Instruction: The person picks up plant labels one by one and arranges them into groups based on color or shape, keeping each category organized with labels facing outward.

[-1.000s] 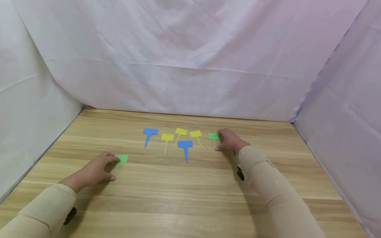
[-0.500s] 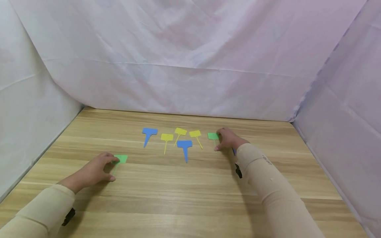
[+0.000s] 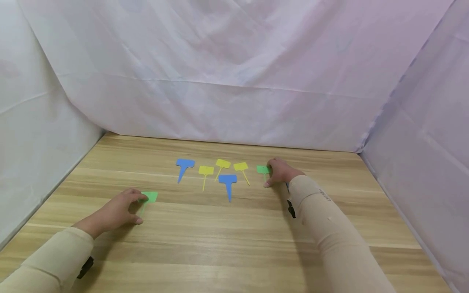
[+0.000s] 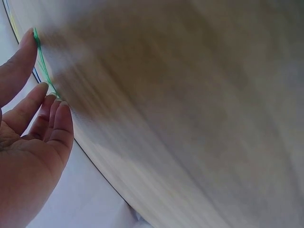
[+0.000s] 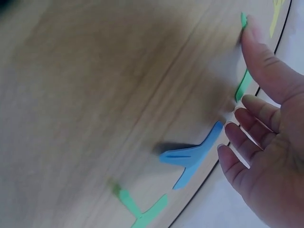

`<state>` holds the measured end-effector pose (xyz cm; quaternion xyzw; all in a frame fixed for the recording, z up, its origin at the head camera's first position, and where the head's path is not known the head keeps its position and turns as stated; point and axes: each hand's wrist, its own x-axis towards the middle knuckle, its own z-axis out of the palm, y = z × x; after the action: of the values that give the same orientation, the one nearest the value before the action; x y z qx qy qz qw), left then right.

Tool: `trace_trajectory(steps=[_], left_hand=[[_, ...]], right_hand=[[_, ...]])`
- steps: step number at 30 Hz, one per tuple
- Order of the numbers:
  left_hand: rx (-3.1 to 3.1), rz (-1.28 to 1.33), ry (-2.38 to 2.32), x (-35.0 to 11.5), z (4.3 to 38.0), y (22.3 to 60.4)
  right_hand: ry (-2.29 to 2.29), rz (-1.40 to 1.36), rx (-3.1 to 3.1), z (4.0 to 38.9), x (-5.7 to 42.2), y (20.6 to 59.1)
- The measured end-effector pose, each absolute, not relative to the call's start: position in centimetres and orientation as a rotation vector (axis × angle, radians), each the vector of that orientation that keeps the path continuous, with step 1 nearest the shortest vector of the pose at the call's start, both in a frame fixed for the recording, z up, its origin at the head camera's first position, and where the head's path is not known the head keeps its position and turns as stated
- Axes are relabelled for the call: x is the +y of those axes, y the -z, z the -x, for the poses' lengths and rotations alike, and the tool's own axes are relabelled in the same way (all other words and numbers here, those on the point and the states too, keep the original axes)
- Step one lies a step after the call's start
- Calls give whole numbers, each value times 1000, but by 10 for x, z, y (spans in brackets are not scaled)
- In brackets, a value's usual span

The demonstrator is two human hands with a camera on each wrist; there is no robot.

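In the head view my left hand is spread over a green T-shaped plant label lying on the wooden table. Its index finger touches the label's head and the thumb is by the stem, as the left wrist view also shows. Farther back on the right, my right hand reaches over another green plant label, thumb near the stem and index finger at the head. Between the hands lie blue plant labels and several yellow plant labels. Neither hand visibly grips its label.
Beside the right hand's fingers, the right wrist view shows a blue label and a further green label, mostly hidden by the arm in the head view. White cloth hangs behind the wooden table and along both sides.
Both hands stay almost still on their green labels. The right forearm shifts very slightly to the left; the labels keep their places.
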<state>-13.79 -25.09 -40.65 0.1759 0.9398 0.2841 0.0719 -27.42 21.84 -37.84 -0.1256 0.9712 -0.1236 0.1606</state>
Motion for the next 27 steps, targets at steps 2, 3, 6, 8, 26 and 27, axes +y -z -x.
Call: trace_trajectory(steps=[2, 3, 6, 8, 26, 27], left_hand=[[2821, -524, -853, -251, 138, 407], [2819, -521, -852, -251, 138, 407], [2813, -514, -852, -251, 138, 406], [2810, -512, -854, -251, 138, 406], [2813, -538, -855, -252, 138, 408], [2815, -538, -855, -252, 138, 408]], right_hand=[[333, 365, 2782, 275, 218, 378], [324, 370, 2785, 275, 218, 377], [324, 371, 2790, 275, 217, 377], [334, 376, 2796, 275, 216, 377], [433, 337, 2810, 277, 217, 383], [442, 337, 2810, 277, 218, 384]])
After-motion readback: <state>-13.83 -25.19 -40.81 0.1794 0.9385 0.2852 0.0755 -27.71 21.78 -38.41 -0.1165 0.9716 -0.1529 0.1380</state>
